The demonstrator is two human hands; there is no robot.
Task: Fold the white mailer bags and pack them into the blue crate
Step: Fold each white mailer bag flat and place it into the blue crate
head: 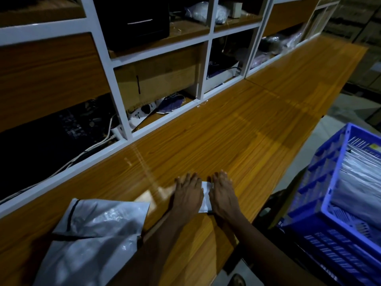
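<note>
A small folded white mailer bag (205,198) lies on the wooden counter (237,137), mostly hidden under my hands. My left hand (188,193) presses flat on its left part, fingers straight. Beside it, my right hand (223,193) lies flat on the right part. A pile of unfolded white mailer bags (92,234) sits at the near left of the counter, by my left forearm. The blue crate (321,205) stands off the counter's right end, with folded white bags (358,180) stacked inside.
White-framed shelving (121,96) runs along the back of the counter, holding a cardboard box, cables, a power strip and bagged goods. A black object (276,207) sits low between the counter edge and the crate. The counter stretches away to the far right.
</note>
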